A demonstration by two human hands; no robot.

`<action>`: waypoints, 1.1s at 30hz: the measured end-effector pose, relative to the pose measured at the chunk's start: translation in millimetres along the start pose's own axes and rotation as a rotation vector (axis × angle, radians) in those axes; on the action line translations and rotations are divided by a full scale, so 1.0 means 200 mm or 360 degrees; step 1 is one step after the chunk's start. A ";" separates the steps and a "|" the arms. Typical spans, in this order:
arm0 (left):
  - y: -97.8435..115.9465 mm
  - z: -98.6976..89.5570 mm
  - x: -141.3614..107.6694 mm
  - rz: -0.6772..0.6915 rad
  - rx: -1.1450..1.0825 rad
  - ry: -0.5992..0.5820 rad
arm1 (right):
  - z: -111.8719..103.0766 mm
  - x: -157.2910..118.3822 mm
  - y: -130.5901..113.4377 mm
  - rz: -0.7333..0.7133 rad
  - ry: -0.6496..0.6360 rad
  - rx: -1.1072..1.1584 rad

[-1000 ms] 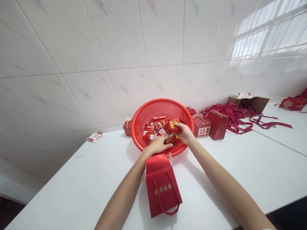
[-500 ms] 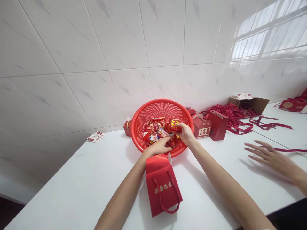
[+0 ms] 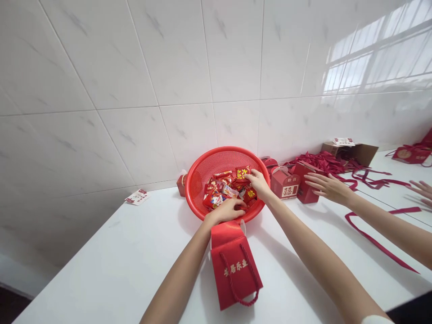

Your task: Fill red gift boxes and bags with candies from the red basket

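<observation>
A red plastic basket holds several wrapped snack packets. My left hand reaches over its near rim, fingers curled down among the packets; what they hold, if anything, is hidden. Inside the basket's right side, my right hand pinches the edge of a red snack packet with yellow characters. Between my forearms stands a red gift box with gold characters and rope handles, its top flap raised, just in front of the basket.
A co-worker's hand reaches to a tall red box, beside a smaller red box. Another hand shows at the right edge. Behind are piled red ribbons and a cardboard box. Printed cards lie left.
My right hand has shifted slightly left and away with the packet. My left hand stays in the basket. A co-worker's hand now reaches the tall red box, and a loose ribbon lies on the table.
</observation>
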State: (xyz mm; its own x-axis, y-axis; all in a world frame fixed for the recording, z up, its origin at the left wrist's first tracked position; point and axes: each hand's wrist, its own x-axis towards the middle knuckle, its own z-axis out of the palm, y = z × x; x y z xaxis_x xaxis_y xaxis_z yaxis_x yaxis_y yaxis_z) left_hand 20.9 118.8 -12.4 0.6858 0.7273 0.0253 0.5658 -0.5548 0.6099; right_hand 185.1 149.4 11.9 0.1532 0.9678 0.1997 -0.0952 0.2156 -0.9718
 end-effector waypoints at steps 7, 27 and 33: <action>0.01 0.00 0.00 0.0106 0.0273 -0.0041 | 0.05 0.08 -0.08 -0.0176 -0.0125 -0.0626; 0.03 -0.04 -0.01 0.0027 0.0228 -0.0358 | 0.00 -0.24 -0.16 -0.0421 -0.0997 -0.2781; 0.07 -0.10 -0.06 -0.0099 0.0133 -0.0492 | 0.06 -0.26 -0.17 -0.0208 -0.1098 -0.2775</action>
State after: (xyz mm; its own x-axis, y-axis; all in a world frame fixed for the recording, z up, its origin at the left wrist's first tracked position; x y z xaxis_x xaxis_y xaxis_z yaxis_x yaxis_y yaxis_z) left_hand 11.8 109.8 11.7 0.7482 0.6106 -0.2594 0.6376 -0.5537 0.5356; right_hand 169.1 92.9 35.1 -0.3374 0.9294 -0.1495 0.9269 0.3557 0.1199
